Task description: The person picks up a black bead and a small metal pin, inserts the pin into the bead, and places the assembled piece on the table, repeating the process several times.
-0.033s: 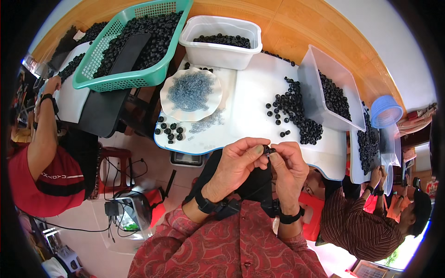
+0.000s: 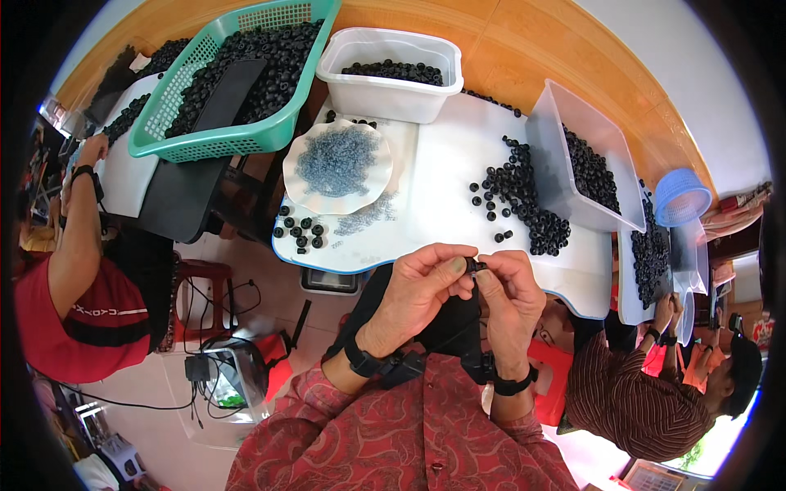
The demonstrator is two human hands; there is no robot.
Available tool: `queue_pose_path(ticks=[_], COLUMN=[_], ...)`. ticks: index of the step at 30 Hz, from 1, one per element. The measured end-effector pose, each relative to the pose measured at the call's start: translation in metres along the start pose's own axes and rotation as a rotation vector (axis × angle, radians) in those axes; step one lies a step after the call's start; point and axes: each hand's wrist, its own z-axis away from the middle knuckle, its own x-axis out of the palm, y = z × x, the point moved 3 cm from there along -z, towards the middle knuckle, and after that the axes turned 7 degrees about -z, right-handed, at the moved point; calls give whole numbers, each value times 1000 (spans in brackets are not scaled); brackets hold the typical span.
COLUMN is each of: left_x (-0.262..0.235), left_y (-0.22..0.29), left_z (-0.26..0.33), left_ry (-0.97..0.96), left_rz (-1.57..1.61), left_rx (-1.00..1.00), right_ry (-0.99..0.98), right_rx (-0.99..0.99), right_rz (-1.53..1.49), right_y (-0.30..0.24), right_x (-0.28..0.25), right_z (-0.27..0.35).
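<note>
My left hand and my right hand meet just off the near edge of the white table. Thumbs and fingertips of both pinch one small black round plastic part; a tiny pale bit shows at its underside, too small to name. Ahead and to the left, a white scalloped plate bears a heap of small clear bluish rings. Some of these rings lie spilled beside it. A few black parts are grouped at the table's left corner, and a larger pile of black parts spreads to the right.
A white tub and a translucent bin with black parts stand on the table. At the left is a green basket, heaped with more. Co-workers sit at left and right. Cables hang near the floor.
</note>
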Motion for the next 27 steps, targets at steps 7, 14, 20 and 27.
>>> queue_pose_path(ticks=[7,14,20,27], left_x=[0,2,3,7], left_y=[-1,2,5,12], left_z=[1,3,2,1], left_ry=[11,61,75,82], left_rz=[-25,-135,-223,-263], left_rx=[5,34,77,101], right_ry=[-13,-34,-65,-138], right_rx=[-22,-221,-330,-224], right_rz=[86,363,520,412], right_y=[-2,-13,-27,-31], right_x=[0,5,15,11], right_z=[0,-3,-3,-9])
